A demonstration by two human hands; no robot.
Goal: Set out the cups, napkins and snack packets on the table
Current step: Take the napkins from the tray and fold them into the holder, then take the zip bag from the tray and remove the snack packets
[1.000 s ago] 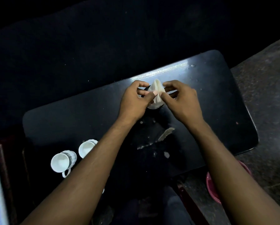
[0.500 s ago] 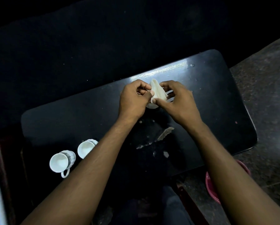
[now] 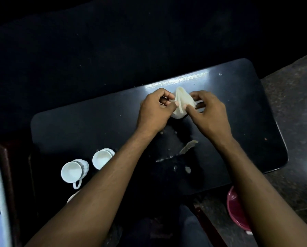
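We pinch napkin point(image 3: 182, 104) between left hand point(image 3: 155, 111) and right hand point(image 3: 209, 113), near bench point(image 3: 247, 122) far edge, peak pointing away; two cups point(image 3: 74, 171) lie near-left corner

Left hand point(image 3: 153, 111) and right hand point(image 3: 210, 113): bare, no rings, watch or gloves. Both forearms uncovered to frame edge, no sleeves visible. Dark trousers point(image 3: 190, 230) at lower centre.

It looks like a dim home sitting room: a low black table point(image 3: 247, 107), white teacups point(image 3: 74, 171), a speckled stone floor point(image 3: 295, 97).
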